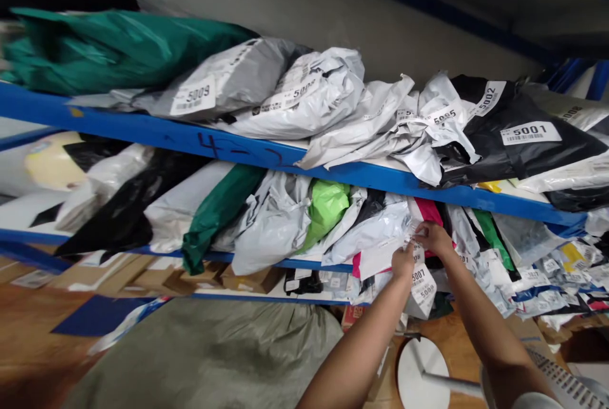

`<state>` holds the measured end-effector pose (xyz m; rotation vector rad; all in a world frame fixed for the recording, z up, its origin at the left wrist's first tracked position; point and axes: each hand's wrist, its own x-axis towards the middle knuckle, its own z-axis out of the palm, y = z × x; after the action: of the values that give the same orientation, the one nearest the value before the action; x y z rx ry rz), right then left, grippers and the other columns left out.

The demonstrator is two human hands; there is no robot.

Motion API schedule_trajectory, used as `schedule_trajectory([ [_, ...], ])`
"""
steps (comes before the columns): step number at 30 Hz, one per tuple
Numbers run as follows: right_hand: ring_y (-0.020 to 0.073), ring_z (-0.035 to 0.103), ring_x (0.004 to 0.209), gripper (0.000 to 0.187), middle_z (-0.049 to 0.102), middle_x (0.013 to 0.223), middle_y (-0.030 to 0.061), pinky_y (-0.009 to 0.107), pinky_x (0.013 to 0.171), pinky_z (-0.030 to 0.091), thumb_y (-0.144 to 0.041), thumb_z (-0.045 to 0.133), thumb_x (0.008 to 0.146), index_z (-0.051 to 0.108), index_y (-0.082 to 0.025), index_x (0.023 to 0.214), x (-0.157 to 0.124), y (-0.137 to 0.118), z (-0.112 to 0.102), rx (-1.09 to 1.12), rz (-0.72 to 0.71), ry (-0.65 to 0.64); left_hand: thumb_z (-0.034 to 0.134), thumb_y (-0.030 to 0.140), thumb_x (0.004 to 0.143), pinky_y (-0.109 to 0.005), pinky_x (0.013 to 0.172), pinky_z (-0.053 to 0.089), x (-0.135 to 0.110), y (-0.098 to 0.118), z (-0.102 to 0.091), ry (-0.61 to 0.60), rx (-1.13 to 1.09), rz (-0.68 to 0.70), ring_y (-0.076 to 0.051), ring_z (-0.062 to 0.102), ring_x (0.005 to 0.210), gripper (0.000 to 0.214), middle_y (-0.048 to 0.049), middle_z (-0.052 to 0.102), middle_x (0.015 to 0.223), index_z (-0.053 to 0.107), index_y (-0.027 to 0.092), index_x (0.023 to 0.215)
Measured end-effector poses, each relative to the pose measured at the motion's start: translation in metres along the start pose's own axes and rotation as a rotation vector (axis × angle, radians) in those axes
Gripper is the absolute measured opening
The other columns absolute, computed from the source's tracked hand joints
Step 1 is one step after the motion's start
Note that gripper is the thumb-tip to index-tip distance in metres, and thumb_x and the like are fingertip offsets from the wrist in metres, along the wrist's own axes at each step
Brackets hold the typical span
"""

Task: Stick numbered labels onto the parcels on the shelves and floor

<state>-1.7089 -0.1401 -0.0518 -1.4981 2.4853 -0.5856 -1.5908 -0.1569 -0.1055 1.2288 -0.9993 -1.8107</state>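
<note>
Label strip (419,288) is held btwn both hands, in front of the lower shelf (301,262); it hangs down below the fingers, w/ 5007 readable on it & other nos. partly hidden or blurred. By L hand (403,261) the strip's L side is gripped, fingertips pinched on it; by R hand (434,238) its upper end is pinched, fingers bent in, just above & beside L hand. Just behind R hand a pink bag (429,210) is seen; to L, a white bag (380,231) is laid, then a lime bag (329,205) & further out a dk green bag (214,215) & blk bag (126,209). Above, the blue upper shelf (304,167) is loaded w/ tagged parcels, incl. grey bag (233,76) marked 5009 at L & blk parcel (504,158) marked 5001 at R. Under the lower shelf, cardboard boxes (252,279) are stored. Floor is partly covered by a lg grey-green sack (209,352); near R forearm a round white base (422,390) w/ metal pole is seen.
</note>
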Motion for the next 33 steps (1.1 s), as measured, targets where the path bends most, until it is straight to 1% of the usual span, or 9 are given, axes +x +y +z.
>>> schedule_trajectory([
  [4,0.0149,0.061,0.067,0.007,0.066,0.075,0.0002,0.023,0.054,0.034,-0.030,0.074,0.075,0.071,-0.024,0.076,-0.006,-0.004,0.006,-0.078,-0.006,-0.001,0.073,0.036,0.070,-0.030,0.071,0.045,-0.014,0.003,-0.028,-0.049,0.131,0.145,-0.025,0.063,0.077,0.022,-0.0051,0.065,0.063,0.060,0.021,0.060],
  [8,0.0166,0.063,0.074,0.007,0.069,0.092,0.0036,0.024,0.055,0.033,-0.030,0.073,0.078,0.071,-0.024,0.079,-0.013,-0.009,0.011,-0.165,-0.003,0.054,0.073,0.044,0.068,-0.028,0.061,0.042,-0.019,0.004,-0.048,-0.153,0.250,0.164,-0.021,0.056,0.060,0.033,-0.0009,0.056,0.050,0.056,0.020,0.054],
  [14,0.0186,0.065,0.073,0.011,0.070,0.089,0.0045,0.025,0.058,0.038,-0.032,0.074,0.076,0.070,-0.023,0.075,-0.018,-0.017,0.008,-0.207,-0.021,0.004,0.066,0.055,0.070,-0.025,0.050,0.028,-0.046,0.014,-0.077,-0.217,0.311,0.225,-0.013,0.036,0.047,0.049,0.0040,0.037,0.042,0.041,0.021,0.044],
  [17,0.0198,0.066,0.074,0.003,0.071,0.087,0.0062,0.027,0.063,0.045,-0.023,0.068,0.078,0.069,-0.022,0.076,-0.017,-0.020,-0.006,-0.122,-0.130,0.139,0.061,0.056,0.073,-0.025,0.051,0.028,-0.053,0.038,-0.101,-0.218,0.380,0.366,-0.013,0.035,0.048,0.052,0.0032,0.036,0.043,0.038,0.022,0.041],
  [19,0.0208,0.066,0.074,0.011,0.072,0.086,0.0077,0.030,0.068,0.049,-0.022,0.059,0.082,0.070,-0.021,0.083,-0.015,-0.023,-0.020,0.024,-0.215,0.297,0.064,0.055,0.071,-0.025,0.055,0.034,-0.049,0.059,-0.117,-0.261,0.364,0.426,-0.014,0.043,0.051,0.052,0.0008,0.046,0.047,0.041,0.021,0.039],
  [22,0.0223,0.068,0.074,0.018,0.073,0.085,0.0091,0.031,0.068,0.052,-0.029,0.054,0.084,0.070,-0.020,0.089,-0.014,-0.029,-0.040,0.228,-0.273,0.410,0.073,0.052,0.063,-0.027,0.062,0.043,-0.037,0.083,-0.135,-0.407,0.328,0.346,-0.020,0.056,0.061,0.041,-0.0038,0.063,0.058,0.058,0.020,0.043],
  [25,0.0222,0.068,0.068,0.019,0.074,0.079,0.0078,0.031,0.065,0.052,-0.032,0.056,0.083,0.070,-0.021,0.087,-0.019,-0.035,-0.045,0.280,-0.268,0.328,0.079,0.048,0.057,-0.030,0.064,0.047,-0.031,0.090,-0.145,-0.488,0.287,0.180,-0.022,0.062,0.064,0.032,-0.0057,0.070,0.065,0.074,0.018,0.064],
  [28,0.0215,0.069,0.067,0.018,0.075,0.077,0.0063,0.030,0.064,0.052,-0.031,0.056,0.085,0.071,-0.022,0.085,-0.030,-0.039,-0.032,0.223,-0.287,0.203,0.085,0.043,0.051,-0.030,0.066,0.050,-0.032,0.082,-0.146,-0.504,0.161,0.134,-0.023,0.066,0.071,0.042,-0.0065,0.075,0.078,0.076,0.018,0.084],
  [33,0.0278,0.067,0.103,0.011,0.076,0.102,0.0078,0.041,0.096,0.048,-0.028,0.066,0.081,0.074,-0.023,0.087,-0.056,-0.036,-0.003,0.019,-0.517,-0.103,0.084,0.046,0.054,-0.025,0.057,0.046,-0.032,0.071,-0.140,-0.391,0.039,0.132,-0.018,0.062,0.061,0.038,-0.0035,0.070,0.067,0.069,0.016,0.071],
])
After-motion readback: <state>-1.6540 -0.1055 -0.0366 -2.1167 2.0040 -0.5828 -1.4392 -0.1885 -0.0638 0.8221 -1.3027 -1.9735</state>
